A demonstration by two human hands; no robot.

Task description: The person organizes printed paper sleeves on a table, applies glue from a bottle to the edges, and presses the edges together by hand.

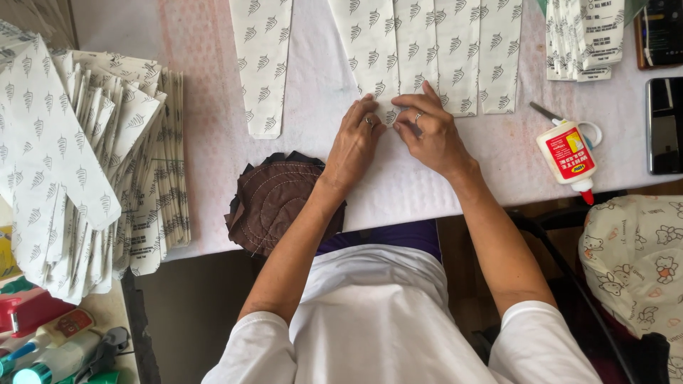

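Note:
Both my hands rest at the near end of a white paper strip printed with small leaf marks (375,53), which lies flat on the white table cover (313,107). My left hand (353,142) presses its fingertips on the strip's lower end. My right hand (429,131) pinches the same end beside it, fingers bent, a ring on one finger. Several more strips of the same paper (455,50) lie side by side to the right, and a single one (264,64) lies apart on the left.
A big fanned stack of the printed papers (85,163) fills the left side. A brown quilted cloth pad (274,203) sits by my left wrist. A white glue bottle (569,158), scissors (569,122), a phone (665,124) and another paper stack (583,35) lie at right.

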